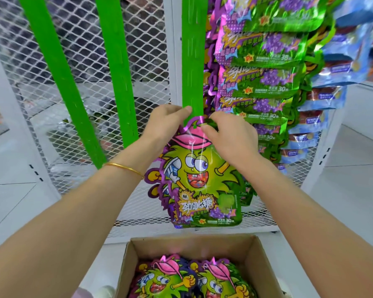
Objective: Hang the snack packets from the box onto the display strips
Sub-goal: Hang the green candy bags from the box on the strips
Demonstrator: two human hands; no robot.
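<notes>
A green and purple snack packet (200,179) with a cartoon face hangs down from the lower end of a green display strip (192,61). My left hand (166,123) pinches the strip's end and the packet's top left edge. My right hand (228,134) pinches the packet's top from the right. At least one more packet sits behind it on the same strip. Below, an open cardboard box (138,254) holds several more of the same packets (192,278).
Two bare green strips (121,78) (60,82) hang to the left against a white wire mesh panel (84,50). To the right, a strip is full of matching packets (265,67), with blue packets (336,61) beyond. White shelving stands on both sides.
</notes>
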